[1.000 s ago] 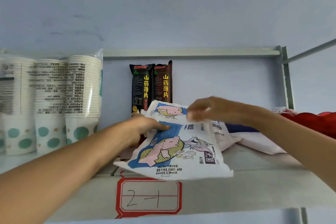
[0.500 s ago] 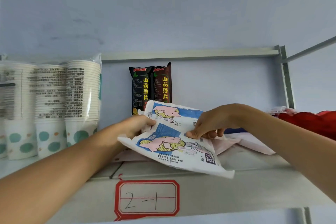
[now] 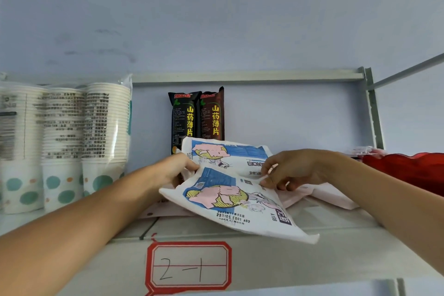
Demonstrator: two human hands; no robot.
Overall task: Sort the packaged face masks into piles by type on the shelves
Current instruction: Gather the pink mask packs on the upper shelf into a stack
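Two cartoon-print mask packs, white w/ blue panel, pink and yellow figure. Front mask pack (image 3: 236,202) held tilted over shelf (image 3: 336,221) front edge, near corner overhanging. Printing legible: "231106 E081 A02", "A108"; date line above partly blurred. Rear mask pack (image 3: 228,155) behind it, same artwork, Chinese text on it too small to read.

Left hand (image 3: 176,170): fingers curled at packs' left edge, pinching there; which pack it grips cannot tell. Right hand (image 3: 292,170): thumb and fingertips pinching front pack's upper right edge.

Pale pink packs (image 3: 322,196) lie flat on shelf under and right of right hand, one more showing below front pack at left.

Behind: two upright snack packets (image 3: 198,118), black and brown, yellow lettering "山药薄片". Left: bagged paper cup stacks (image 3: 64,144), teal/orange dots, wrapper text mirrored, unreadable. Right: red item (image 3: 408,170), ID unclear. Shelf front carries red-bordered label (image 3: 189,267), handwritten "2-1".
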